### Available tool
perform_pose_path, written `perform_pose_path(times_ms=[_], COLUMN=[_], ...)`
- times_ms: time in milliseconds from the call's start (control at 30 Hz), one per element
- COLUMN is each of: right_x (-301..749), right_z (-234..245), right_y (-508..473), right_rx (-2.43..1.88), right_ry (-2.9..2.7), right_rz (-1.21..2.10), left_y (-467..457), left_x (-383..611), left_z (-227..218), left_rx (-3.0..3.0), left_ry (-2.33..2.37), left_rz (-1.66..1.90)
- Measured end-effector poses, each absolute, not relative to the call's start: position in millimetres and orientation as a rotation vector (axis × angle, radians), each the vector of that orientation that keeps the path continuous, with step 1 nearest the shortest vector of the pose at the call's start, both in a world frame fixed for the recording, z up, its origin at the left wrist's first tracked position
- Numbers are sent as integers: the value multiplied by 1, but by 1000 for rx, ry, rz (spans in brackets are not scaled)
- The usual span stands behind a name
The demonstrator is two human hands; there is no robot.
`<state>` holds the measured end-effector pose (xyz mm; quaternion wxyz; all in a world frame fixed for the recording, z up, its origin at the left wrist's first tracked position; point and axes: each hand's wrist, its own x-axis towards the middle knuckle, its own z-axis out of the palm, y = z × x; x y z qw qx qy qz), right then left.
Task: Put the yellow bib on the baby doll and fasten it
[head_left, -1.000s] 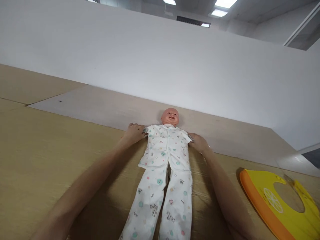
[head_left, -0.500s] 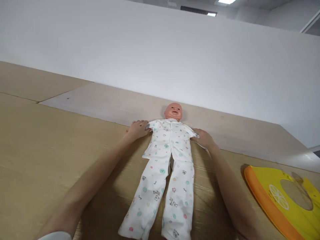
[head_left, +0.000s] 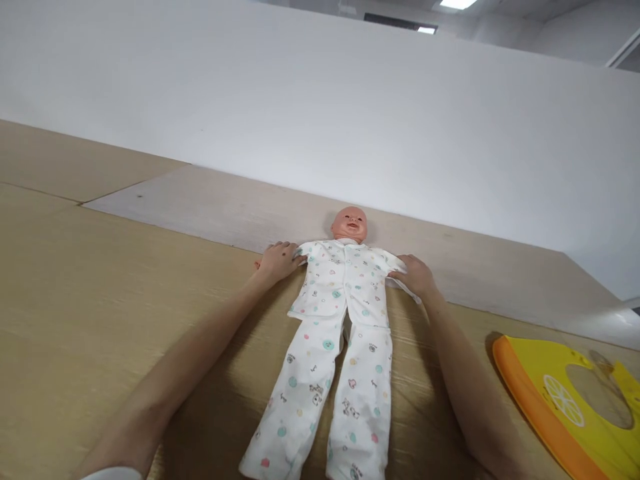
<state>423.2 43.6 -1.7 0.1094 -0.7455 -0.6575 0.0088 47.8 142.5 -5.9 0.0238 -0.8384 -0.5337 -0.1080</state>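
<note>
A baby doll [head_left: 350, 224] lies on its back, its head toward the white wall. It wears a white printed shirt [head_left: 345, 283] and matching trousers [head_left: 313, 393] with dots and small animals. My left hand [head_left: 281, 260] is closed around the sleeve and arm on the left side of the picture, and a bit of the doll's hand shows past my wrist. On the other side, my right hand [head_left: 416, 275] grips the opposite sleeve, whose loose end hangs below my fingers. The doll's arm on that side is hidden.
A yellow bib [head_left: 575, 400] with an orange edge and a white citrus print lies at the lower right. The wooden table [head_left: 100, 300] meets a paler board strip [head_left: 225, 203], and behind that rises a white partition [head_left: 300, 100].
My right hand has shifted slightly on the sleeve, and its fingers now lie over the top of the cloth. The left hand keeps its hold. The view has moved a little.
</note>
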Motion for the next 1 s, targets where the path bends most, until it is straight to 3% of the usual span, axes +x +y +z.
perform_pose_path(times_ms=[400, 533, 667, 733, 867, 1000], right_x=[406, 401, 385, 376, 357, 333], right_z=[-7, -7, 2, 6, 3, 0], right_y=[41, 38, 11, -16, -81, -121], right_rx=[-2242, -2090, -1921, -1907, -1819, -1783], right_ry=[-1888, -1874, -1725, -1600, -1470, -1475], right_rz=[-56, -201, -323, -147, 584, 978], left_y=[132, 117, 82, 60, 24, 3], left_x=[61, 67, 63, 52, 27, 22], left_z=[-7, 9, 30, 38, 50, 61], left_rx=[-2501, -2505, -2636, -2857, -3557, -3648], left_ry=[-1688, -1540, -1599, -1541, -1100, -1047], left_rz=[-438, -559, -431, -244, 353, 682])
